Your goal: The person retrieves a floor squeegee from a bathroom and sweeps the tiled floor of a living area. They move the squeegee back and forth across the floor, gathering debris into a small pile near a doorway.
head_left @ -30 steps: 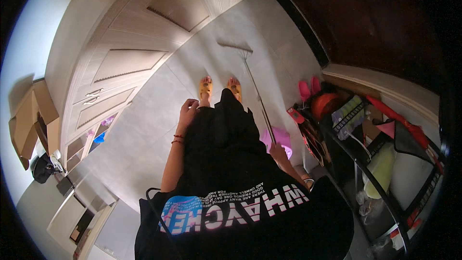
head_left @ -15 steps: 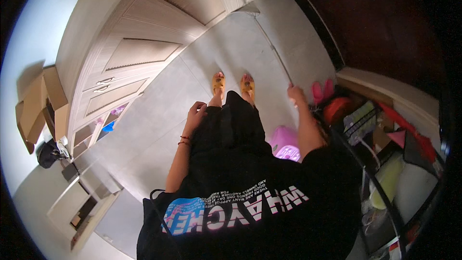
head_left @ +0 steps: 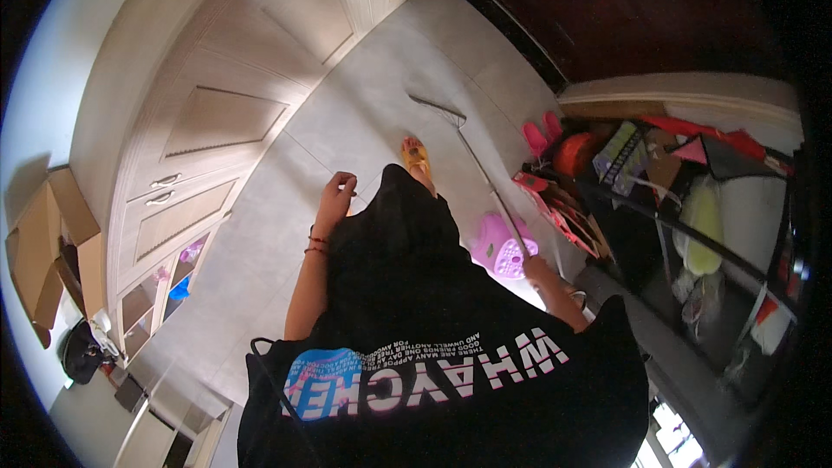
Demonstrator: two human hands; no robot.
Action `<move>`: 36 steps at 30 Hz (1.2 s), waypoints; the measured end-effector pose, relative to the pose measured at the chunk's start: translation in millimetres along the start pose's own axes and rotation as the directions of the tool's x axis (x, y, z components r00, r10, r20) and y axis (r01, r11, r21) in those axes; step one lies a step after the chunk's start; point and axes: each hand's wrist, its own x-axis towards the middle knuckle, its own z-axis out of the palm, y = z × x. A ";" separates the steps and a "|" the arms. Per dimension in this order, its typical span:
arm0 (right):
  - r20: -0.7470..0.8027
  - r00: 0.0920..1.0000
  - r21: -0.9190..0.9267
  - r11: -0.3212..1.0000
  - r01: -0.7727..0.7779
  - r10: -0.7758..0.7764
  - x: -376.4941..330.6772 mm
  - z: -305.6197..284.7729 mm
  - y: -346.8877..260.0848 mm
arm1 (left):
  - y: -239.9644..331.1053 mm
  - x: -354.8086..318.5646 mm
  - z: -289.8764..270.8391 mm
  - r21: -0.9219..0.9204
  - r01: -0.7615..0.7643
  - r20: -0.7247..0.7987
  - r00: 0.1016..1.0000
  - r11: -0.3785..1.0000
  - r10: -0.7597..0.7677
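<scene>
A: Your right hand is closed around the long thin metal handle of a floor sweeper. The handle runs away from that hand, up across the pale tiled floor, to a narrow flat head lying on the tiles well beyond your foot.

B: And the other one?

A: Your left hand hangs by your side, on the far side of your black dress from the sweeper handle. The fingers are curled loosely with something small pinched at the tips; I cannot tell what it is. You wear thin red bands on that wrist.

B: What lies about the handle?

A: Your foot in an orange sandal stands just left of the handle. A pair of pink plastic clogs sits touching or just under the handle, close to your right hand. Right of the handle stands a dark metal rack crowded with bags and cloths, with another pink pair of shoes near its far end. Well to the left of the handle runs a row of pale wooden cupboard doors, and beyond them folded brown cardboard boxes.
</scene>
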 end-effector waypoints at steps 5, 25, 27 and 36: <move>0.160 0.978 0.777 0.628 -0.042 -0.134 -85.9 117.9 -60.4 | -21.9 -44.6 -56.8 0.067 0.036 0.024 0.999 0.997 -0.038; 0.249 0.954 0.828 -0.474 -0.300 -0.167 -57.8 173.2 -168.0 | -90.6 -118.6 -167.0 0.052 0.340 -0.050 0.940 0.939 -0.338; 0.210 0.975 0.867 -0.447 -0.220 -0.072 -54.8 192.7 -206.0 | -87.4 -125.3 -162.6 0.104 0.334 0.043 0.940 0.937 -0.339; 0.398 0.904 0.850 -0.433 -0.300 0.155 -65.7 187.1 -241.5 | -71.7 -104.6 -180.9 0.301 0.198 0.244 0.930 0.933 -0.276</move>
